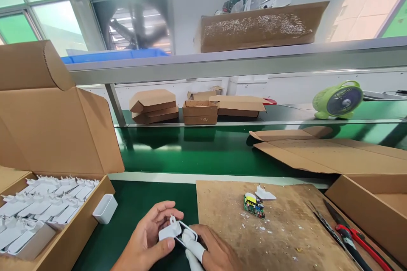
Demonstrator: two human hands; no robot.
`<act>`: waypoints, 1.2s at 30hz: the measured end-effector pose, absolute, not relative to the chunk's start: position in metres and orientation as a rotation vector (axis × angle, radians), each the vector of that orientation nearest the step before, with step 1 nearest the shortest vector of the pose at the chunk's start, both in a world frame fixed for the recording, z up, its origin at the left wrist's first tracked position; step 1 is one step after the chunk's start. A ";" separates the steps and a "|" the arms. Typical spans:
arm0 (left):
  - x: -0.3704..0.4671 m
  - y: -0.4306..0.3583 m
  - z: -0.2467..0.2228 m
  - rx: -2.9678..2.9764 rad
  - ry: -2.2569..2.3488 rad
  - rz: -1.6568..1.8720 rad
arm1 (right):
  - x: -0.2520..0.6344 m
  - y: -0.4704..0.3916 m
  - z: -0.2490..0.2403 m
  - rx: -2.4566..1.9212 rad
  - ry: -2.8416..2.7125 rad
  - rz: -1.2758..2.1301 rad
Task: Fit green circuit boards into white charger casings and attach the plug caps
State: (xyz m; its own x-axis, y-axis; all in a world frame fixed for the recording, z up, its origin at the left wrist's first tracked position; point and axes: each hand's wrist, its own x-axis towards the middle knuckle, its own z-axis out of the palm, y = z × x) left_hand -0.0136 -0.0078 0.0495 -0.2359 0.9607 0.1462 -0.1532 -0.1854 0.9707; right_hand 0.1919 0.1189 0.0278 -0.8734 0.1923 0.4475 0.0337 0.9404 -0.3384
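Note:
My left hand (146, 237) holds a white plug cap with metal pins (171, 228) at the bottom centre. My right hand (212, 252), with white finger cots on two fingers, holds a white charger shell (187, 233) against that cap. Both hands meet over the green mat, at the left edge of a brown work board (286, 237). On the board, a little to the right, lie a green circuit board (254, 205) and another white plug cap (265, 194).
An open cardboard box (68, 237) of several white charger parts stands at the left, a loose white shell (105, 208) beside it. Red-handled pliers (352, 235) and tweezers lie at the right near another box (375, 207). Beyond run a green conveyor (206, 148), small cartons and a green fan (338, 100).

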 end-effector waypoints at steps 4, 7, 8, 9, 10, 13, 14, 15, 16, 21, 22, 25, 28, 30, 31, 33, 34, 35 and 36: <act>-0.010 -0.004 0.045 0.935 1.267 1.651 | 0.194 0.118 0.026 -0.199 -2.582 0.498; -0.010 -0.002 0.035 0.962 1.366 1.705 | 0.193 0.118 0.028 -0.249 -2.500 0.718; -0.010 -0.002 0.031 1.015 1.390 1.725 | 0.191 0.117 0.027 -0.288 -2.432 0.865; -0.010 -0.003 0.026 1.089 1.409 1.734 | 0.187 0.117 0.025 -0.336 -2.331 1.051; -0.009 -0.004 0.022 1.175 1.432 1.730 | 0.183 0.117 0.022 -0.390 -2.195 1.268; 0.001 -0.006 0.009 1.401 1.596 1.663 | 0.171 0.116 0.008 -0.583 -1.630 1.941; 0.006 -0.006 0.005 1.454 1.667 1.645 | 0.167 0.115 0.005 -0.652 -1.436 2.107; 0.011 -0.005 0.002 1.490 1.726 1.645 | 0.165 0.114 0.003 -0.709 -1.265 2.230; 0.016 -0.004 -0.001 1.508 1.767 1.666 | 0.164 0.113 0.004 -0.743 -1.130 2.314; 0.031 0.001 -0.007 1.511 1.876 1.799 | 0.170 0.109 0.035 -0.617 -0.954 2.506; 0.031 0.001 -0.006 1.518 1.901 1.800 | 0.171 0.109 0.040 -0.597 -0.969 2.523; 0.026 0.000 -0.001 1.617 1.921 1.740 | 0.173 0.111 0.046 -0.567 -1.023 2.522; 0.019 -0.002 0.007 1.770 1.895 1.621 | 0.175 0.115 0.038 -0.577 -1.173 2.414; 0.014 -0.004 0.013 1.794 1.880 1.583 | 0.178 0.120 0.033 -0.570 -1.459 2.162; 0.012 -0.004 0.016 1.770 1.874 1.573 | 0.180 0.123 0.031 -0.540 -1.654 1.953; 0.009 -0.005 0.023 1.687 1.850 1.551 | 0.184 0.127 0.031 -0.425 -2.031 1.447; 0.008 -0.005 0.027 1.650 1.826 1.543 | 0.186 0.127 0.032 -0.366 -2.168 1.210; 0.006 -0.004 0.030 1.627 1.792 1.544 | 0.187 0.127 0.032 -0.330 -2.262 1.025; 0.005 -0.004 0.033 1.627 1.750 1.562 | 0.187 0.126 0.032 -0.322 -2.320 0.902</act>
State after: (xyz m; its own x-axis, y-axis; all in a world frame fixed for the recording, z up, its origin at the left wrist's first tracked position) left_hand 0.0050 -0.0036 0.0334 -0.3226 0.8392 0.4378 0.5296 -0.2233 0.8184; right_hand 0.1871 0.1261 0.0318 -0.7774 0.4265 0.4623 0.0023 0.7369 -0.6760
